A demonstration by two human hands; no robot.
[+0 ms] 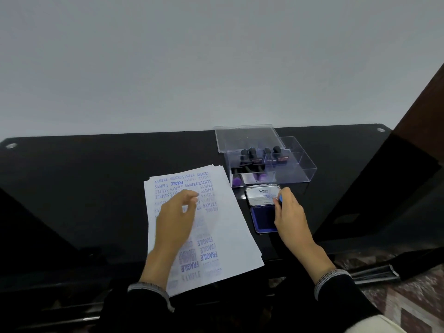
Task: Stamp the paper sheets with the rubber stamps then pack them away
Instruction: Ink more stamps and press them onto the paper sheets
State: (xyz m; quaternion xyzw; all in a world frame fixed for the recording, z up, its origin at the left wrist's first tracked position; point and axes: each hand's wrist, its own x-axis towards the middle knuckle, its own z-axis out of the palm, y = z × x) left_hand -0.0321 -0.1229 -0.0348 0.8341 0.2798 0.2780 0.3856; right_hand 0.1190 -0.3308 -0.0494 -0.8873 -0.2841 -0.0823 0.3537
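Over the ink pad, right hand grips a blue-handled stamp, inking step. Left hand rests loose-fingered on the paper sheets. Next: likely press onto a blank patch.

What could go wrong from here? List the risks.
1. The right hand grips a stamp over the open ink pad; its palm sits close to the ink and could smear.
2. The left hand hovers over the paper, fingers curled; unpinned, the loose stack could shift under a stamp.
3. The sheet is already crowded with prints, so a new one may overlap.
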